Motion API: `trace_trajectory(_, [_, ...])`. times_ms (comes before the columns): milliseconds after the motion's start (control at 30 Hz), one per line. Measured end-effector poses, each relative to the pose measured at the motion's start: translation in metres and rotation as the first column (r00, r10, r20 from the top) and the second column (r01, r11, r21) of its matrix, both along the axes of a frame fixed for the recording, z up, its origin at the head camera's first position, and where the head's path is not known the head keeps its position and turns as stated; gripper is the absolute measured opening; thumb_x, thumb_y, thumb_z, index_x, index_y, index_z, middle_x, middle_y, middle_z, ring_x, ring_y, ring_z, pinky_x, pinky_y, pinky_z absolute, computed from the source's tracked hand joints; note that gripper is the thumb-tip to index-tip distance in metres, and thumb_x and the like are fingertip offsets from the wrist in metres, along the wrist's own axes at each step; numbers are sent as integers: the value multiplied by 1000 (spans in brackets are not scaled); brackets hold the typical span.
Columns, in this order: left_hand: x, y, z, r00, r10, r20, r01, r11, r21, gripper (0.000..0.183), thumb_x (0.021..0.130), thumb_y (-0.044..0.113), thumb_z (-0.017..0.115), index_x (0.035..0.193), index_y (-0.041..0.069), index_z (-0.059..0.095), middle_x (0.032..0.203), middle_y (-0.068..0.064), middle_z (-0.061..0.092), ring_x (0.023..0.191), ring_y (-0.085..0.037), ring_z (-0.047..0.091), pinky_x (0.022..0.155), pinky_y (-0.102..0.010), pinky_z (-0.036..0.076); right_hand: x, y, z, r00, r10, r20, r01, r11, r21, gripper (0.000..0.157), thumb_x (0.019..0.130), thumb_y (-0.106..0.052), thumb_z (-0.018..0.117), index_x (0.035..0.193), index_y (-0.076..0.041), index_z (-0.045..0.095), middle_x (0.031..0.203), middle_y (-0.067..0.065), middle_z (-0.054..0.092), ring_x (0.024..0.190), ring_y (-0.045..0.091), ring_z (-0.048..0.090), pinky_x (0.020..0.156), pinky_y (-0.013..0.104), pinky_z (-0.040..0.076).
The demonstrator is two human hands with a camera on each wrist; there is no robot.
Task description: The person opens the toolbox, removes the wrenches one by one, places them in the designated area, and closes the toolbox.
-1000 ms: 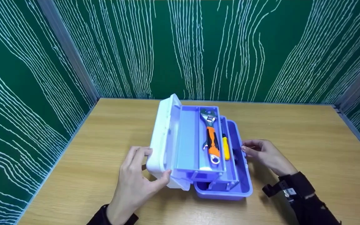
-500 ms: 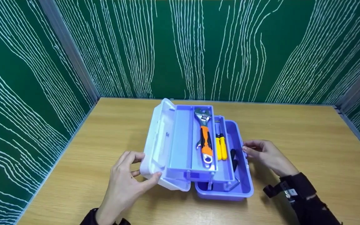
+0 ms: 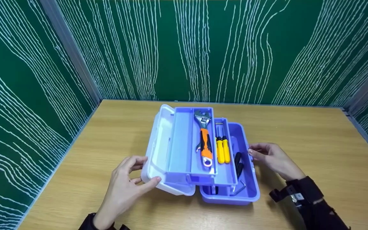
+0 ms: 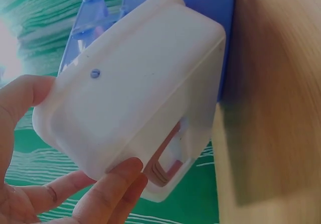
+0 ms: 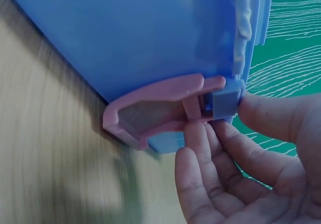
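Note:
A purple toolbox (image 3: 228, 200) stands on the table with its white lid (image 3: 151, 140) swung to the left and its stepped trays spread out. My left hand (image 3: 120, 188) grips the lid's near corner, thumb on one side and fingers on the other. On the right, my right hand (image 3: 273, 161) pinches the box's front rim beside a pink latch (image 5: 155, 91) that hangs down. An adjustable wrench (image 3: 205, 140) with an orange and black handle lies in the upper tray (image 3: 180, 140). Two yellow-handled screwdrivers (image 3: 223, 151) lie in the lower tray.
Black-handled tools (image 3: 239, 166) and a bent metal rod (image 3: 240, 188) lie in the box's bottom. The wooden table (image 3: 315, 137) reaches back to green panels (image 3: 228, 48) with white wavy lines, which also stand at both sides.
My left hand has moved left and down with the lid, opening it wider. The trays have shifted left, uncovering the second screwdriver and the tools below. My right hand has stayed at the rim.

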State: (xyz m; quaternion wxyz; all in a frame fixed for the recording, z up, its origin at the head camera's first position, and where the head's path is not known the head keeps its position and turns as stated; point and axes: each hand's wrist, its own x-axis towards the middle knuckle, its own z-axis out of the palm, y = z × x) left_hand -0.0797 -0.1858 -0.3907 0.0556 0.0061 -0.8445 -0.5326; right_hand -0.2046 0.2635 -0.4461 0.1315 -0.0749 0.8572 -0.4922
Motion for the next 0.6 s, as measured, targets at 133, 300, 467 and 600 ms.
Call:
trace_trajectory(133, [0,0,-3,1000,-4,10,4,1000,28,53,79,27,98,124,14,71,132,-8,66,124,-29,67,88,-34,67,-1,1,0,1000,2,-2,-2,1000,11,52,110,-30,62,146,8,57,141,26,67,128,31,66,115,48,53])
trace_trajectory(300, [-1,-1,-7,1000,-10,23,8,998,67,51,80,25,97,122,15,71,135,-8,66,124,-30,67,88,-32,67,-2,2,0,1000,5,-12,-5,1000,7,51,110,-29,62,145,8,58,141,26,67,128,31,66,113,42,53])
trace_trajectory(467, [-5,-3,-13,999,-17,28,15,996,93,48,81,22,96,122,15,71,137,-10,66,125,-31,68,89,-32,67,-3,1,-1,999,-3,-37,4,1000,6,50,111,-28,60,145,9,59,140,26,67,127,29,66,102,20,53])
trace_trajectory(600, [-9,-6,-18,999,-31,24,28,993,118,45,82,18,95,121,14,71,135,-11,67,124,-32,68,89,-32,67,-3,1,-1,999,-10,-47,11,1000,20,51,112,-30,59,146,8,58,143,26,66,131,32,64,109,28,53])
